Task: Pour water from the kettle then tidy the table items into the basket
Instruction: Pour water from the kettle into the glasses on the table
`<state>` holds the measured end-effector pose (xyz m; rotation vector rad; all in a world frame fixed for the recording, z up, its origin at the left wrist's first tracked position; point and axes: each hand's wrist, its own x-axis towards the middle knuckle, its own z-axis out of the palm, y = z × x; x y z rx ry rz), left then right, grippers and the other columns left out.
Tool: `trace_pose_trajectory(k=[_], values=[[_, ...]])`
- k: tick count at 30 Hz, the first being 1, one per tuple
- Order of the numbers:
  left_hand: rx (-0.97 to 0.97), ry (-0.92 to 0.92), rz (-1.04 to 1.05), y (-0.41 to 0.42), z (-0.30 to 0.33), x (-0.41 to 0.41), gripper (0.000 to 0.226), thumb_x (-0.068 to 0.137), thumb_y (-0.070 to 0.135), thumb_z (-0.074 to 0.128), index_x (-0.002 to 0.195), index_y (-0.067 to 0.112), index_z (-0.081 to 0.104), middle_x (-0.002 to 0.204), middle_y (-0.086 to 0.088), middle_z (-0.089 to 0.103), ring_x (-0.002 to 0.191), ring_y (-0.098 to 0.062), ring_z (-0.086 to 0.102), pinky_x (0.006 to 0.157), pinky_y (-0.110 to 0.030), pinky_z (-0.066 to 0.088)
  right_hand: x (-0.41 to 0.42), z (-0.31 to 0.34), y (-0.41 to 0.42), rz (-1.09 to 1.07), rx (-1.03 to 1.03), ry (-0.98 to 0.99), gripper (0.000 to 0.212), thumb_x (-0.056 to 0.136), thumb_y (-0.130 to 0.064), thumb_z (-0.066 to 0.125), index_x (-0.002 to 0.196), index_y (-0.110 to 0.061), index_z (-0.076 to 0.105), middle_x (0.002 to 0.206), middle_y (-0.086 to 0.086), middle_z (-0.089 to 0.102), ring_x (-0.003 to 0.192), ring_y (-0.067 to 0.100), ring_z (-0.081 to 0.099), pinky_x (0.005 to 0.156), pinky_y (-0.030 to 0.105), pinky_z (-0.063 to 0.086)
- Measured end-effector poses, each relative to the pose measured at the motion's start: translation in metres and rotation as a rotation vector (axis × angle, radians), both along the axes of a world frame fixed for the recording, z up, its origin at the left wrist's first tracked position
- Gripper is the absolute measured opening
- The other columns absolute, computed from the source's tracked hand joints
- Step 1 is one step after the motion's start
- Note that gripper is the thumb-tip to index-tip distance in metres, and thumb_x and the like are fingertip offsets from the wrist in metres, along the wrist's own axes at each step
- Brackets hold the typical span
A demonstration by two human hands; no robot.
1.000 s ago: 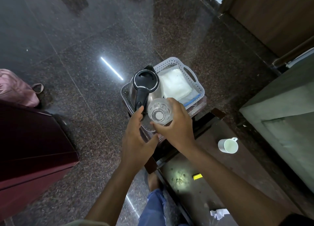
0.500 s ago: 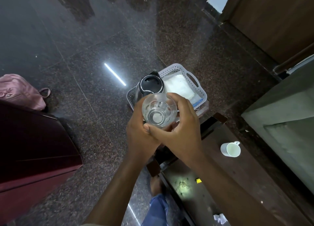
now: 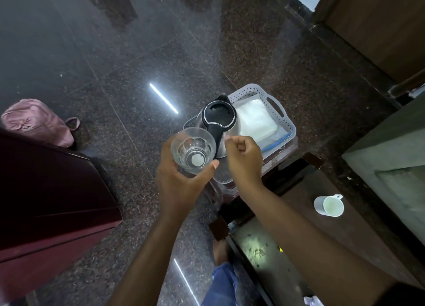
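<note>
On the far left a pink bag (image 3: 38,121) lies on the floor, well clear of the work. The left hand (image 3: 181,179) has its grip closed around a clear glass (image 3: 193,150), which is raised, mouth up and seemingly empty. Just to its right stands the kettle (image 3: 218,121), in the near end of the white basket (image 3: 276,107), its black handle running down behind the glass. The right hand (image 3: 243,160) is loosely curled just beside that handle, holding nothing. A hasty grab could rock the kettle against the basket wall or knock the glass. A white cloth (image 3: 255,121) fills the basket's far end; a white mug (image 3: 330,205) waits on the table (image 3: 345,248), far right.
</note>
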<state>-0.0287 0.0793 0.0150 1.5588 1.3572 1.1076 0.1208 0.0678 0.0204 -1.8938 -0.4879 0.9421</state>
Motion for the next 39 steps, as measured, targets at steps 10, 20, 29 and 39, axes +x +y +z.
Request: trace_pose_trajectory(k=[10,20,29,39], values=[[0.052,0.003,-0.023,0.017,-0.009,-0.012,0.082,0.075,0.040,0.098,0.145,0.023,0.059,0.131,0.036,0.063,0.121,-0.002,0.070,0.094,-0.020,0.058,-0.033,-0.039,0.034,-0.093,-0.044,0.457,0.048,0.084,-0.079,0.058,0.073,-0.035,0.075,0.090,-0.007,0.080,0.091,0.017,0.077,0.086,0.038,0.062],[0.070,0.037,-0.077,0.026,-0.020,-0.013,0.086,0.073,0.037,0.097,0.147,0.018,0.058,0.132,0.041,0.061,0.124,0.001,0.068,0.099,-0.016,0.055,-0.062,-0.062,0.054,-0.332,0.066,0.574,0.059,0.082,-0.081,0.063,0.094,-0.022,0.064,0.110,0.018,0.073,0.106,0.039,0.075,0.089,0.051,0.064],[0.082,-0.002,-0.070,0.029,-0.020,-0.018,0.087,0.074,0.041,0.098,0.148,0.022,0.056,0.134,0.033,0.063,0.126,-0.007,0.069,0.099,-0.021,0.057,-0.047,-0.063,0.063,-0.382,-0.015,0.242,0.063,0.077,-0.089,0.050,0.053,-0.036,0.075,0.060,0.000,0.076,0.073,0.023,0.077,0.088,0.051,0.061],[0.140,0.006,-0.103,0.035,-0.009,-0.017,0.084,0.076,0.044,0.097,0.147,0.019,0.058,0.134,0.033,0.061,0.125,-0.003,0.068,0.099,-0.014,0.053,-0.037,-0.046,0.044,-0.242,0.105,0.065,0.076,0.079,-0.079,0.058,0.050,-0.010,0.066,0.050,0.008,0.066,0.060,0.031,0.071,0.073,0.052,0.062]])
